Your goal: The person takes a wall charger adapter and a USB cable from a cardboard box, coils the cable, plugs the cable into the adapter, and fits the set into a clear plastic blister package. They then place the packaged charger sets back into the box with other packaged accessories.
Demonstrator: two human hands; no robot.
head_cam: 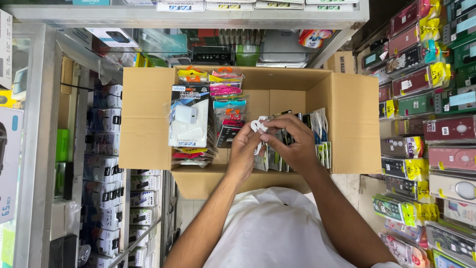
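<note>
From the head view, we look down into an open cardboard box (144, 119) held before us, its flaps spread wide. Our left hand (244, 151) and right hand (293, 141) meet over the middle of the box, and between them sits a small white cable (258, 126), pinched by the fingers (270, 135) of both hands, which are drawn narrow around it. It hangs just above a row of packets (320, 134) standing upright in the box's right half. In the left half, a stack of charger packs (191, 121) and colourful packs (225, 94) leans against the back wall. We judge the step in hand to be sorting or bundling the cable; the next move would call for a steady pinch while one hand shifts its hold.
</note>
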